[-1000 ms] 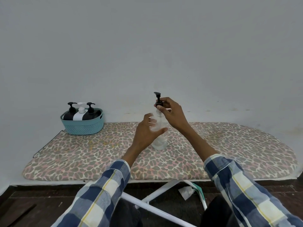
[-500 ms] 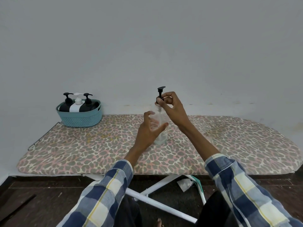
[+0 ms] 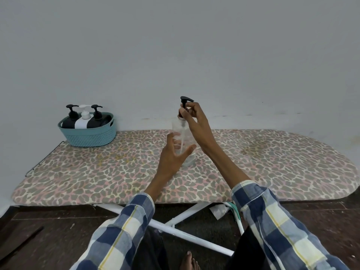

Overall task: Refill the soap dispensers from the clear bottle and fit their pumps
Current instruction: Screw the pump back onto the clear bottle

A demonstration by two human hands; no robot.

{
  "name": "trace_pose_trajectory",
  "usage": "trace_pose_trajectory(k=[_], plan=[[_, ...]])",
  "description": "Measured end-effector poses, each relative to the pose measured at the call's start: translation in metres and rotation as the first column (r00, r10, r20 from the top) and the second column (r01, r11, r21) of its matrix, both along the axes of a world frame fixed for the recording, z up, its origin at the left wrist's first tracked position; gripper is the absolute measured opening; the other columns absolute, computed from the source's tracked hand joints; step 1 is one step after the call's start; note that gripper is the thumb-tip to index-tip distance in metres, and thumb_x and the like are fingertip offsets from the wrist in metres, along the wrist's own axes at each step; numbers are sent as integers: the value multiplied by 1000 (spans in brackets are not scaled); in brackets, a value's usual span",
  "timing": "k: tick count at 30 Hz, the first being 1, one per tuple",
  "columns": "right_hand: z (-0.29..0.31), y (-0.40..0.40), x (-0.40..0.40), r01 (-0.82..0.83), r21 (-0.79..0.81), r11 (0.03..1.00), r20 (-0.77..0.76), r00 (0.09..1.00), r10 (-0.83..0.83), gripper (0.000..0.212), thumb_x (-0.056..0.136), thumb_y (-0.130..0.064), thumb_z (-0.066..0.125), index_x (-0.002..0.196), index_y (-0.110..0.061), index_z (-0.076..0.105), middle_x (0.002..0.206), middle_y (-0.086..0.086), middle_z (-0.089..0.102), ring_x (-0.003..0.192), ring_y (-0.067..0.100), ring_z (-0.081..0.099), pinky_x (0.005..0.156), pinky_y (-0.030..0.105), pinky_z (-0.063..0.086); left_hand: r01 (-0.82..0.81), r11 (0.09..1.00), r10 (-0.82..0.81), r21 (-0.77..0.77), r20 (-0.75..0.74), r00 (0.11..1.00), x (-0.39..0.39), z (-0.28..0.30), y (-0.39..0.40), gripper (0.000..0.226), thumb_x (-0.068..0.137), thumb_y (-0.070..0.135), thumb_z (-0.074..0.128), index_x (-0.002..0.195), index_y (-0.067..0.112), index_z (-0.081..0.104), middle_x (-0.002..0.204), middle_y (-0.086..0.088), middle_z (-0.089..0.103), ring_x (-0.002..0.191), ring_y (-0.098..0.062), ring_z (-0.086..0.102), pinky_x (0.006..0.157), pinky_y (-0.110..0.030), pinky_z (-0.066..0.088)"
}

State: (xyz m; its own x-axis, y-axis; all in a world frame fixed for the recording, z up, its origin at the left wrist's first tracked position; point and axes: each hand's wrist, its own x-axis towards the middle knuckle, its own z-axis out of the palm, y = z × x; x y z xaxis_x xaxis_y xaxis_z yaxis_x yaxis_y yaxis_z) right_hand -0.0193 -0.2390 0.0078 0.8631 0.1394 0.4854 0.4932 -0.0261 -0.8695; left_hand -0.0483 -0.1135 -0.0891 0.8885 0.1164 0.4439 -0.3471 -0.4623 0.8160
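At left of frame: ribbed teal plastic basket (image 3: 88, 134) with two black dispensers and one white. At centre, on leopard-print padded surface (image 3: 272, 158): upright clear plastic bottle (image 3: 182, 137), left hand (image 3: 173, 154) curled round its body. Right hand (image 3: 194, 117) fingers (image 3: 185, 114) pinching black pump (image 3: 185, 106) at neck.

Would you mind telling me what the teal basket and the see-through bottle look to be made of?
Teal woven-pattern basket: likely moulded matte plastic, given its even weave texture and cut-out handle. See-through pump bottle: clear glossy plastic, probably; the dip tube shows through it.
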Motion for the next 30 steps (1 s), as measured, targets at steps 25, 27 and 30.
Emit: trace_pose_trajectory(k=[25, 27, 30], plan=[[3, -16, 1, -6, -62, 998, -36, 999, 3, 36, 99, -28, 75, 123, -12, 53, 118, -3, 69, 113, 2, 64, 94, 19, 50, -35, 982, 47, -188, 61, 997, 15, 54, -25, 63, 81, 44, 84, 130, 28, 46, 107, -1, 69, 95, -14, 73, 80, -47, 63], [5, -12, -2, -31, -63, 998, -46, 999, 28, 35, 103, -30, 70, 129, -17, 52, 112, -1, 67, 112, 4, 64, 93, 15, 48, -31, 980, 45, -198, 67, 997, 15, 53, -24, 64, 82, 47, 83, 131, 29, 46, 109, 1, 68, 100, -16, 72, 83, -47, 63], [8, -11, -1, -70, -43, 997, -48, 997, 68, 24, 109, -27, 57, 131, -21, 63, 115, 6, 70, 117, 12, 67, 99, 18, 48, -27, 978, 44, -209, 78, 996, 14, 53, -22, 64, 84, 46, 85, 132, 28, 47, 111, 4, 68, 100, -12, 70, 84, -39, 62]])
